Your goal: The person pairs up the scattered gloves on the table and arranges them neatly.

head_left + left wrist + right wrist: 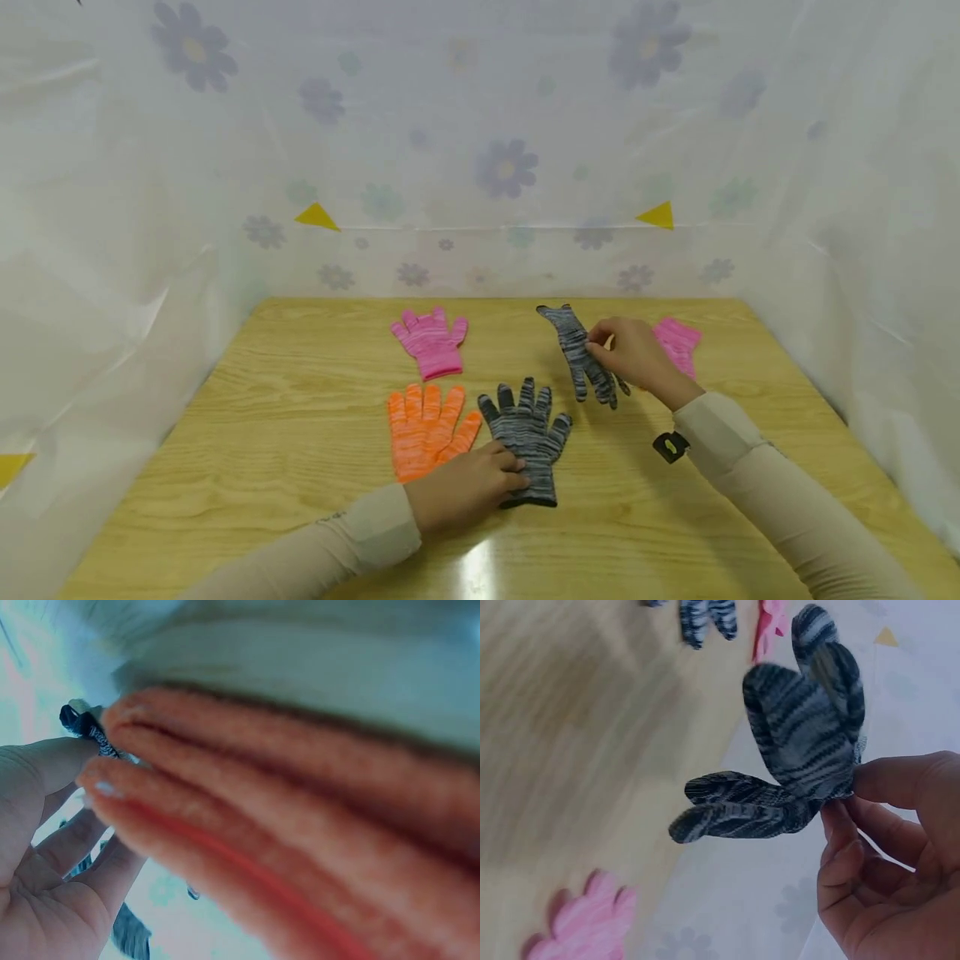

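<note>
My right hand (633,350) pinches a grey-and-black striped knit glove (579,354) between thumb and fingers above the far right part of the table. In the right wrist view, the fingers of this glove (802,727) spread out from the pinch. My left hand (468,487) rests with its fingertips on the cuff end of a second grey striped glove (528,433), which lies flat, fingers pointing away. Close beside it is an orange glove (420,421), partly behind my left hand. Blurred orange fabric (285,817) hides the left fingertips in the left wrist view.
A pink glove (431,342) lies flat at the back left of the wooden table (262,433). Another pink glove (678,343) lies at the back right, partly hidden by my right hand. Flower-patterned white sheeting (420,167) encloses the back and sides, with yellow triangles (660,216) on it.
</note>
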`<state>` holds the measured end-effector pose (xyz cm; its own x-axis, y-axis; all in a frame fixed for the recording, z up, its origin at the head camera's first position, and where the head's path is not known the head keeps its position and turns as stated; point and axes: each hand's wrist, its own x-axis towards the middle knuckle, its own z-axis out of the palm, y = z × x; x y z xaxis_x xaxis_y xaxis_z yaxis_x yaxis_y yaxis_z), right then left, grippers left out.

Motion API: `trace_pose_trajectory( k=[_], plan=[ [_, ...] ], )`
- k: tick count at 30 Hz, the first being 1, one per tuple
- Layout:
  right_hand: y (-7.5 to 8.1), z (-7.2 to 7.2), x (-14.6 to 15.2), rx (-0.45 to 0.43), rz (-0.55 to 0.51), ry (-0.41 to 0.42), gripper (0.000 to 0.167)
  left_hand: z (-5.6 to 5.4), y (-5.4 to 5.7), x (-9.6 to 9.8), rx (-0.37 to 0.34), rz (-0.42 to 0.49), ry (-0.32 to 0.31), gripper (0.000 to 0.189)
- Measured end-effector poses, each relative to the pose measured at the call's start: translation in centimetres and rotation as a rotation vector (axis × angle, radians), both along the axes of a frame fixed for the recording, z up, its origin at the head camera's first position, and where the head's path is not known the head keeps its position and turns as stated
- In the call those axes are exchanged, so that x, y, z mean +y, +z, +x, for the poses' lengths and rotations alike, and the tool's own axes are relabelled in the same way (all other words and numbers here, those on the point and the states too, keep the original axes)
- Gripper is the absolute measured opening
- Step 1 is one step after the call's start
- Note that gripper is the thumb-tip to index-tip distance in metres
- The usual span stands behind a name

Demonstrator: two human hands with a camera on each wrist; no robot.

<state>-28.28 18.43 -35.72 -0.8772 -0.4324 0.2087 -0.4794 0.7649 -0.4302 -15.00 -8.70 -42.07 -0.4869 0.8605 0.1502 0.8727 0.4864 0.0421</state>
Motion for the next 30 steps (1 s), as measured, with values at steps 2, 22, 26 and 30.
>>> trace_pose_trajectory(
  k=[2,22,26,30],
  plan=[
    [-0.4,0.5,0.7,-0.022,0.027,0.010,0.013,0.0,0.1,0.1,0.000,-0.004,0.002,0.027],
    [-2.9,2.3,1.2,-0.337,0.248,0.015,0.016,0.2,0.2,0.1,-0.028,0.000,0.016,0.026],
    [-3.5,2.0,0.7,-0.330,0.263,-0.005,0.017,0.1,0.1,0.1,-0.024,0.001,0.013,0.026],
    [-3.5,1.0,0.8,-0.272,0.263,-0.045,0.015,-0.1,0.0,0.2,-0.022,0.000,0.009,0.027]
  ],
)
